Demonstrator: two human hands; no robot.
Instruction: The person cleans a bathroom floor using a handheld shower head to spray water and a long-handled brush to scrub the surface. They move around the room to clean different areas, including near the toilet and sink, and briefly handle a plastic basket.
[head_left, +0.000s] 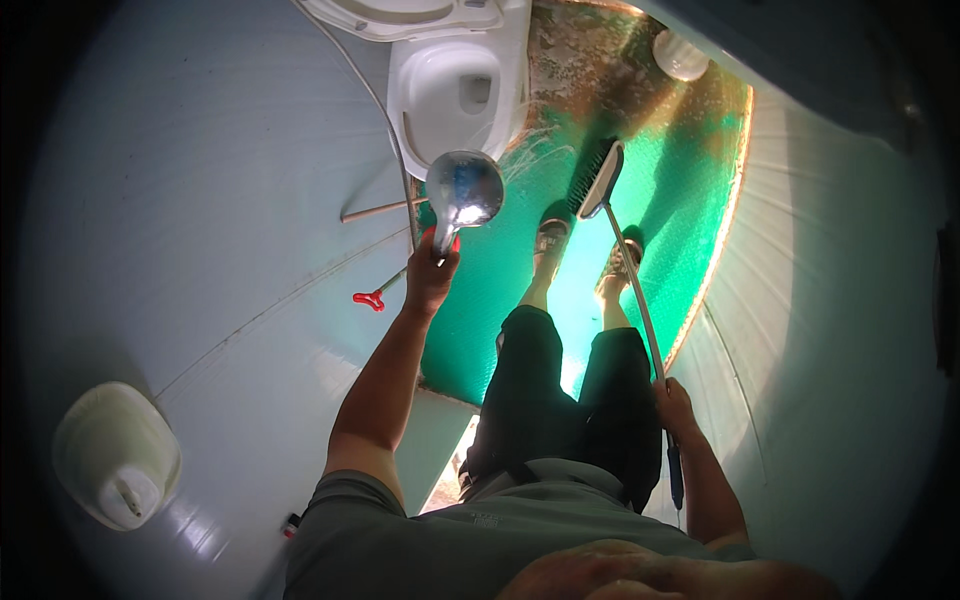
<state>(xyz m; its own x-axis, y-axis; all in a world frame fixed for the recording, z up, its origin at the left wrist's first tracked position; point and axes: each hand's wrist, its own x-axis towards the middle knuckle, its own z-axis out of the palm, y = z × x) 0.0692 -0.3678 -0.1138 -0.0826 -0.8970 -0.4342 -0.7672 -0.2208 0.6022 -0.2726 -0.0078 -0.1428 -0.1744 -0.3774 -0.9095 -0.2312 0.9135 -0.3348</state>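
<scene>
My left hand (433, 281) grips the handle of a round chrome shower head (469, 187). Thin jets of water (536, 150) spray from its right side, beside the white ceramic toilet bowl (450, 105). My right hand (675, 407) is closed around the metal pole of a long-handled floor brush (634, 277). The brush head (600, 180), with dark bristles on its left side, is tilted near my feet over the green textured floor (480, 315). A flexible hose (367, 82) runs down past the toilet towards my left hand; its end is hidden.
The toilet seat and lid (412, 19) are raised. Brown stains (577, 52) cover the far floor, near a white rounded object (681, 56). A red-handled rod (369, 301) and a thin pipe (382, 210) stand by the left wall. A whitish plastic container (116, 457) is at lower left.
</scene>
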